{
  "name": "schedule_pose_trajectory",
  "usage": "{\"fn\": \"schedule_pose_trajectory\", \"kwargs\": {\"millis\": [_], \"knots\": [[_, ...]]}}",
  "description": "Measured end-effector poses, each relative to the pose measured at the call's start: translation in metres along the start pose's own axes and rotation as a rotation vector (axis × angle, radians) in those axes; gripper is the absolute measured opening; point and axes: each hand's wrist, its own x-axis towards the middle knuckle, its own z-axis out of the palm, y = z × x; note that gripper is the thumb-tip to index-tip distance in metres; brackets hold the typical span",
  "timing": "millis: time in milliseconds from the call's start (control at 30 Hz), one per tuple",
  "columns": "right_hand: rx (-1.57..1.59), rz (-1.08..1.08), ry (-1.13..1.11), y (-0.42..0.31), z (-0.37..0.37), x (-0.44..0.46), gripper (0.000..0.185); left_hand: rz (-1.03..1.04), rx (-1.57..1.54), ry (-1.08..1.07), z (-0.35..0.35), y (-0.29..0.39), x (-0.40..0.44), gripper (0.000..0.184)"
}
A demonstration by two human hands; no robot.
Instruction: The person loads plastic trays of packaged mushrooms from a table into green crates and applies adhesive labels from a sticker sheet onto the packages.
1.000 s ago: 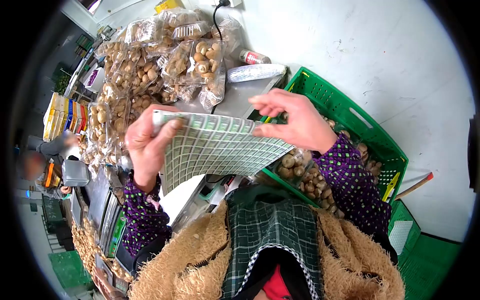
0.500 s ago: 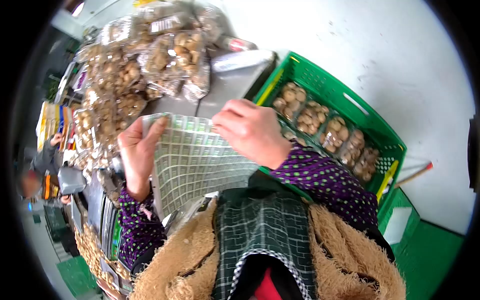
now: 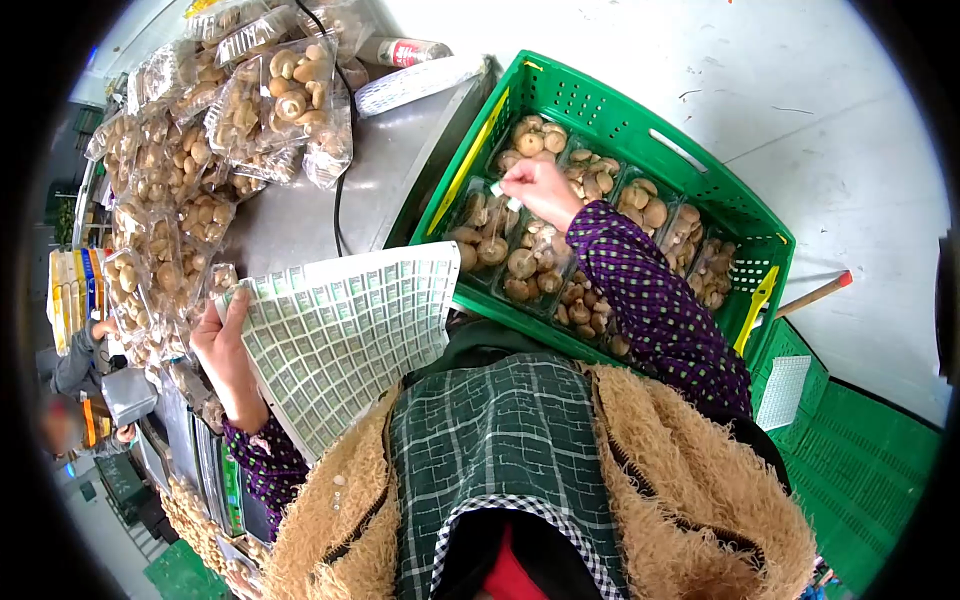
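Observation:
My left hand [image 3: 226, 350] pinches the upper left edge of a sheet of small printed stickers [image 3: 350, 325], which hangs tilted in front of my apron. Over the green crate [image 3: 722, 200], my right hand [image 3: 545, 192] has its fingertips pinched together. Small white sticker [image 3: 514, 204] pieces show at those fingertips; whether they are one or two I cannot tell. Just below them are clear-wrapped packs of brown mushrooms [image 3: 530, 268], set in two rows in the crate. Contact between the right fingers and a pack is not clear.
Wrapped mushroom packs [image 3: 165, 185] are heaped on the metal table [image 3: 290, 222] at left. A black cable [image 3: 341, 195] and a plastic-wrapped roll [image 3: 420, 85] lie there. A red-tipped stick [image 3: 815, 293] is right of the crate. Another person [image 3: 80, 375] works at far left.
My right hand has left the sheet and moved to above the crate, with white sticker pieces at its fingertips. The sheet has lowered to the left in my left hand. More of the crate shows.

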Motion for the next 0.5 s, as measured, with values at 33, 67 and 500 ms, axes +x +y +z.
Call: {"fn": "schedule_pose_trajectory", "kwargs": {"millis": [33, 67, 500], "knots": [[-0.111, 0.039, -0.005, 0.016, 0.007, 0.007, 0.014, -0.036, -0.008, -0.023, 0.002, 0.003, -0.002, 0.015], [-0.268, -0.011, -0.009, 0.031, 0.014, 0.014, 0.016, -0.071, -0.015, -0.043, 0.006, 0.008, -0.006, 0.015], [-0.303, 0.143, -0.139, 0.082, -0.045, -0.025, 0.029, -0.08, -0.12, 0.032, 0.015, 0.022, -0.016, 0.012]]}}
